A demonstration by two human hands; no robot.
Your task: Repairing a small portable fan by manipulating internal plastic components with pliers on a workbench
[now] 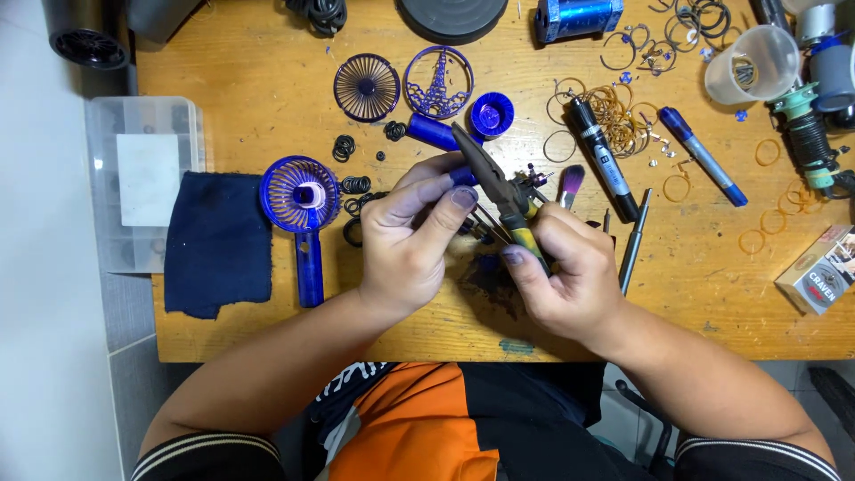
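Wooden workbench (267, 107), centre frame: right hand (570, 276) closed around pliers (499, 191), left hand (410, 240) pinching a small blue part (463, 176) (mostly hidden). Best practice is probably a light squeeze, with the part held steady.

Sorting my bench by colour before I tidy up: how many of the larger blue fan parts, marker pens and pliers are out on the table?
Blue fan parts: 5 (handheld fan body, round grille, tower-pattern grille, cup-shaped piece, tube)
Marker pens: 2 (black, blue)
Pliers: 1, held in the right hand
Total: 8
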